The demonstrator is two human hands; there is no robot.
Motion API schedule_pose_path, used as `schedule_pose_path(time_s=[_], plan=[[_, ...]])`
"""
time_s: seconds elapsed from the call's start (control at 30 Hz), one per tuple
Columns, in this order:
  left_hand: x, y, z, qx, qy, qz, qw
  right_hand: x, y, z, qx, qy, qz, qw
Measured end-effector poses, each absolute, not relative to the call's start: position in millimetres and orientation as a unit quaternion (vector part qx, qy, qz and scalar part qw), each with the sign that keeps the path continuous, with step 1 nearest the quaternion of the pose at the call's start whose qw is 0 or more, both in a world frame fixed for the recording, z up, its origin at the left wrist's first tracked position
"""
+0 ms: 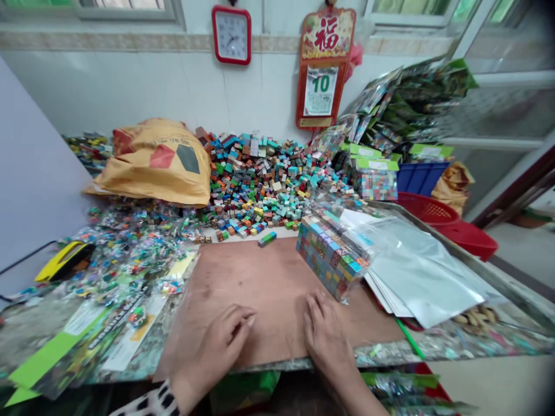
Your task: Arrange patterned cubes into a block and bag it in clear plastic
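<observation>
My left hand [223,340] rests on the brown board [255,271] near its front edge. Its fingers are loosely bent, with a gap beside the thumb and nothing seen in it. On the same board my right hand [326,332] lies with fingers stretched forward, palm down and holding nothing visible. Just past its fingertips stands a clear-wrapped block of many-coloured printed cubes [332,254]; I cannot tell whether they touch. One small green and grey toy brick [267,238] lies at the board's far edge.
Behind the board rises a heap of colourful small bricks [260,179], beside a yellow sack [156,164]. Small bagged pieces [143,242] and a yellow-black tool [65,261] are left. Clear plastic bags [425,260], a red basket [427,208] and a blue bin [418,178] are right.
</observation>
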State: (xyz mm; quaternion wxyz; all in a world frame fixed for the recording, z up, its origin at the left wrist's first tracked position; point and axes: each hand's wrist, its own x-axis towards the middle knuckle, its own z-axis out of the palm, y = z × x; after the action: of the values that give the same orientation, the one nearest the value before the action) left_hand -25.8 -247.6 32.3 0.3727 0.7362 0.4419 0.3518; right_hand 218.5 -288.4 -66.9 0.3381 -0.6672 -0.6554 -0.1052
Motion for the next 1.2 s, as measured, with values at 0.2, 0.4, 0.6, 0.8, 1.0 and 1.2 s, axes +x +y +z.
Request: schedule_pose_path(time_s=[0.2,0.4,0.6,0.8,1.0,1.2], plan=[[-76.0,-243.0,5.0,0.707,0.518,0.374,0.305,222.6,-286.3,-68.9,-0.651,-0.678,-0.146,0.308],[-75.8,-240.1,-5.6,0.707,0.521,0.381,0.29,222.6,-285.0,-66.5,-0.648,-0.678,-0.168,0.304],[-77.8,-238.3,-1.7,0.691,0.519,0.4,0.305,221.9,-284.1,-67.4,-0.65,-0.674,-0.177,0.304],[-76.3,-240.6,3.0,0.689,0.512,0.399,0.322,221.5,-286.2,-66.3,-0.656,-0.675,-0.169,0.293],[-75.3,-243.0,5.8,0.653,0.518,0.393,0.387,226.7,-287.4,-71.7,-0.65,-0.687,-0.159,0.285],[-75.4,-232.8,3.6,0.641,0.523,0.34,0.447,235.9,-289.9,-77.6,-0.627,-0.717,-0.176,0.246]])
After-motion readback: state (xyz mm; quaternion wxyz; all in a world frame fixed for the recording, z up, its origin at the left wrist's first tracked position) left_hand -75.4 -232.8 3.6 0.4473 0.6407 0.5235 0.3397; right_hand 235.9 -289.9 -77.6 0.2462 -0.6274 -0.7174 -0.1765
